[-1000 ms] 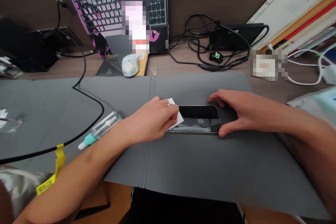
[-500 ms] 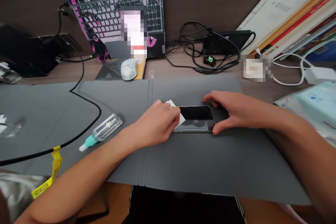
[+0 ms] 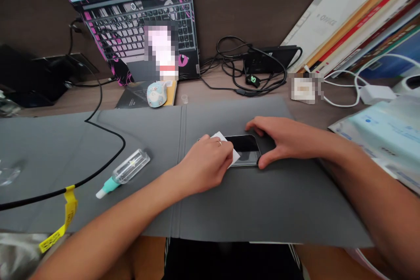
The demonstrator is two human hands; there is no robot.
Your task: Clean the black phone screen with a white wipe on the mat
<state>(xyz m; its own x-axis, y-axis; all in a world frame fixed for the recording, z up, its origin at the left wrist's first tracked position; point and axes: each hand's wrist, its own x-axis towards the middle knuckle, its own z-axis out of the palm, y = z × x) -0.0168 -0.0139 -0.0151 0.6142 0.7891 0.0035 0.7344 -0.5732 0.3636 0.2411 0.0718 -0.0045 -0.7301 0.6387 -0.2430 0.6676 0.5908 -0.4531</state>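
Observation:
A smartphone [image 3: 246, 146] with a dark screen lies face up on the grey desk mat [image 3: 210, 210]. My left hand [image 3: 210, 159] is closed on a folded white wipe [image 3: 223, 138], pressed onto the phone's left part, which it hides. At the other end, my right hand [image 3: 278, 140] curves around the phone, thumb against the near right corner and curled fingers by the far right corner. To the left of my left hand lies a clear spray bottle [image 3: 131, 166] with a mint-green collar, on its side.
An open laptop [image 3: 141, 30] stands behind the mat, with a patterned mouse [image 3: 156, 94] before it. Black cables [image 3: 249, 74] lie tangled at the back. Leaning books [image 3: 348, 30] and a pale blue packet [image 3: 387, 127] are at right. A black cable with a yellow tag [image 3: 69, 210] crosses the left side.
My left hand has slid the wipe slightly rightward along the phone's screen. My right hand keeps its place at the phone's right end. The whole view has shifted a little.

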